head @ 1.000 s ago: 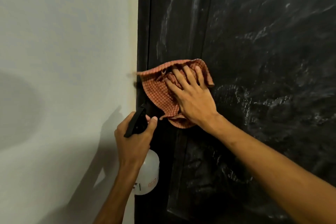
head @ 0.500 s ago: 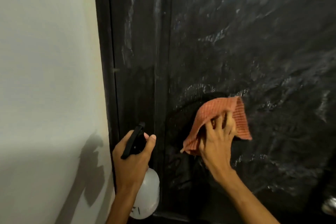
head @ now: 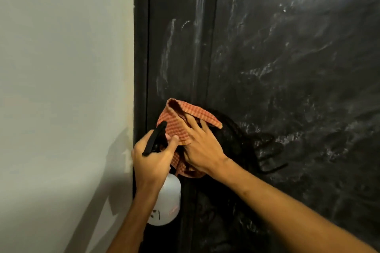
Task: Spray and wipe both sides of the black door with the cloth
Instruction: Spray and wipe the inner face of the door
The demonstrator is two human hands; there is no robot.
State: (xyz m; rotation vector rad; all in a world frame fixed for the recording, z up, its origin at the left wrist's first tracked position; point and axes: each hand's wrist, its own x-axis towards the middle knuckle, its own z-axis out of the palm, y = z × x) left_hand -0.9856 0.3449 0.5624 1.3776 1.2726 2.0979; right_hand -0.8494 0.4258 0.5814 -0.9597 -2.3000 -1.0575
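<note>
While the right hand (head: 202,146) lies flat against the black door (head: 287,88), its fingers spread and straight, it presses the cloth (head: 176,127) onto the door's left-hand stile, low in the frame. Cloth: orange-red check, bunched, one folded corner standing up above the fingertips, another lobe hanging out below the heel of the hand. Nothing curled round it that I can see; palm and fingers pin it to the surface. Left hand (head: 152,160) sits just beside and slightly in front of the right, gripping the neck of a spray bottle (head: 166,203), fingers wrapped round it, thumb up alongside the black trigger head (head: 155,140). Bottle body is white and translucent, hanging below the fist, a small label near its base too blurred to read. Trigger head overlaps the cloth's left edge in this view; whether they touch I cannot tell. Door surface carries pale streaks and smears across the wide panel to the right and up the stile, with a darker patch, possibly wet, just right of the cloth. Door frame (head: 140,68), also black, runs vertically at the left of the door, meeting a plain pale wall (head: 61,88). Shadows of the arms fall on the wall at lower left. Both forearms are bare.
</note>
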